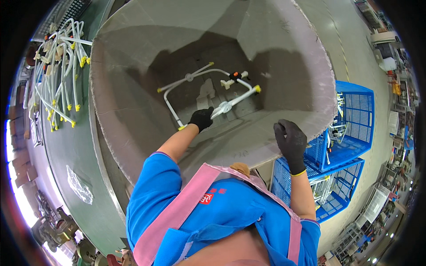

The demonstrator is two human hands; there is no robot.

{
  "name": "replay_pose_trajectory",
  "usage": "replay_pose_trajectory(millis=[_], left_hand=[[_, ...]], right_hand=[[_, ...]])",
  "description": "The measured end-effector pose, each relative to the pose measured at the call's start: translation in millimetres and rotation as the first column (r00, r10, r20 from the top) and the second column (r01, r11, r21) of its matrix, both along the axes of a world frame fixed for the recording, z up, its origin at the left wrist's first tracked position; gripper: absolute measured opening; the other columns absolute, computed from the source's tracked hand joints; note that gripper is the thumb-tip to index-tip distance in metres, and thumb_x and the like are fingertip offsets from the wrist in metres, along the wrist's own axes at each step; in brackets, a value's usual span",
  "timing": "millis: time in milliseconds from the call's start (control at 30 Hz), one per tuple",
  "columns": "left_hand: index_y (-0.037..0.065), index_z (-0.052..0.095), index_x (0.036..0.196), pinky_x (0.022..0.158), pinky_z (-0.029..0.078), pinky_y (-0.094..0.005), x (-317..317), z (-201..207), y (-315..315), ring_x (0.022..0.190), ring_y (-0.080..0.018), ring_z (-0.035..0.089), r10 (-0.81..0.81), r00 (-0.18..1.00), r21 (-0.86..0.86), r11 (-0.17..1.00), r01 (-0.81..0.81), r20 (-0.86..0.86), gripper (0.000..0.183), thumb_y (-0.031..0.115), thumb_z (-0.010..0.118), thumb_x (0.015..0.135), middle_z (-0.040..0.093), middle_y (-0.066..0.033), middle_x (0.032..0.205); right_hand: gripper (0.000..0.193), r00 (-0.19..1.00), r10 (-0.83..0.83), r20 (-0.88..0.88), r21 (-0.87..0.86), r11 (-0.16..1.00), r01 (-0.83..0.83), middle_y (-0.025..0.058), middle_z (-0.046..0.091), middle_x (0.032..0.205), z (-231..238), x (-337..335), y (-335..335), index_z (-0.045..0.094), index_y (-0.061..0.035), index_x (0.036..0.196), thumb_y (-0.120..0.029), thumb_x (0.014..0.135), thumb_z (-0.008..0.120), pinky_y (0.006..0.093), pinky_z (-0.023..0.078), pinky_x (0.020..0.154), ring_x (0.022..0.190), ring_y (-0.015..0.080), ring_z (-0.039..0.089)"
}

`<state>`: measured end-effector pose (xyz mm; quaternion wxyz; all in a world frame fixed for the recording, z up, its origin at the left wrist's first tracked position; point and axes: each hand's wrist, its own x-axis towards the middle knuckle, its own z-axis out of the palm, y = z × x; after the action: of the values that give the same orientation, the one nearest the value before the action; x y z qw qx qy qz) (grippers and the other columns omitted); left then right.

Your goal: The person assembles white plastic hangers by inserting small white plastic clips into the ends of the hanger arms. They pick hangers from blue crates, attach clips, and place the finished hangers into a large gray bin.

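My left hand (202,119), in a black glove, is closed around a white tube frame (242,98) inside a big grey cardboard box (133,95). The frame has bent white tubes, yellow end caps, round white joints and a black-and-orange piece near its far right corner. Its lower white bar runs out from my fingers toward the right. My right hand (291,139), also black-gloved, hovers by the box's near right rim, with its fingers loosely bent and nothing visible in them.
On the green table (84,150) at the left lie several white tubes with yellow caps (62,66) and a clear plastic bag (80,185). Blue crates (355,119) holding white tube parts stand on the floor at the right. The box's high walls surround my left hand.
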<state>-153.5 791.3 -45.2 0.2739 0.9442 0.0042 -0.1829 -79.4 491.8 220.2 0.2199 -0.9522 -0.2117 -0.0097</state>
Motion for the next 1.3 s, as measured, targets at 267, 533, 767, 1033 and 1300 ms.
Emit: replay_pose_trajectory(millis=[267, 533, 767, 1033, 1300], left_hand=[[0.0, 0.044, 0.132, 0.092, 0.045, -0.0445, 60, -5, -35, 0.11, -0.0404, 0.056, 0.752, 0.641, -0.239, 0.602, -0.762, -0.154, 0.072, 0.031, 0.065, 0.071, 0.059, -0.0254, 0.117], [0.002, 0.053, 0.114, 0.083, 0.048, -0.0444, 69, -28, -3, 0.096, -0.0368, 0.062, 0.902, 0.305, -0.329, 0.201, -0.923, -0.305, 0.056, 0.03, 0.075, 0.071, 0.063, -0.0211, 0.104], [0.002, 0.062, 0.103, 0.066, 0.052, -0.0317, 43, -54, 32, 0.071, -0.0196, 0.063, 0.643, 0.312, -0.617, -0.324, -0.717, -0.699, 0.031, 0.012, 0.072, 0.075, 0.065, -0.0091, 0.082], [0.004, 0.053, 0.114, 0.084, 0.051, -0.0417, 19, -58, 28, 0.089, -0.0247, 0.06, 0.322, 0.651, -0.546, -0.82, -0.171, -0.687, 0.024, 0.011, 0.056, 0.092, 0.06, -0.0098, 0.094], [0.008, 0.044, 0.109, 0.059, 0.054, -0.0381, 92, -49, 17, 0.068, -0.025, 0.062, 0.498, 0.371, -0.615, -0.702, -0.358, -0.784, 0.033, -0.001, 0.062, 0.083, 0.06, -0.0117, 0.079]], right_hand=[[0.015, 0.997, -0.014, -0.072, -0.024, 1.0, 0.012, 0.0103, 0.065, 0.077, 4, -1, 1, 0.065, -0.005, 0.089, -0.019, 0.084, 0.064, 0.0339, 0.049, 0.061, 0.065, 0.0238, 0.063], [0.016, 0.996, 0.003, -0.088, -0.124, 0.992, -0.014, 0.0093, 0.066, 0.077, 2, -1, -2, 0.065, -0.007, 0.089, -0.022, 0.084, 0.066, 0.0351, 0.05, 0.06, 0.064, 0.0229, 0.064], [0.016, 0.995, 0.003, -0.101, -0.14, 0.99, -0.018, 0.0097, 0.066, 0.077, 0, -1, -4, 0.066, -0.0067, 0.089, -0.022, 0.083, 0.066, 0.0348, 0.049, 0.06, 0.065, 0.0232, 0.064], [0.015, 0.994, 0.012, -0.113, -0.165, 0.986, -0.03, 0.0093, 0.065, 0.077, 0, -1, -2, 0.064, -0.0069, 0.088, -0.021, 0.084, 0.065, 0.0351, 0.049, 0.06, 0.065, 0.0239, 0.063], [0.017, 0.99, 0.009, -0.143, -0.177, 0.984, -0.034, 0.0113, 0.066, 0.079, 4, -2, 0, 0.066, -0.0053, 0.088, -0.021, 0.084, 0.065, 0.0352, 0.049, 0.062, 0.067, 0.0255, 0.063]])
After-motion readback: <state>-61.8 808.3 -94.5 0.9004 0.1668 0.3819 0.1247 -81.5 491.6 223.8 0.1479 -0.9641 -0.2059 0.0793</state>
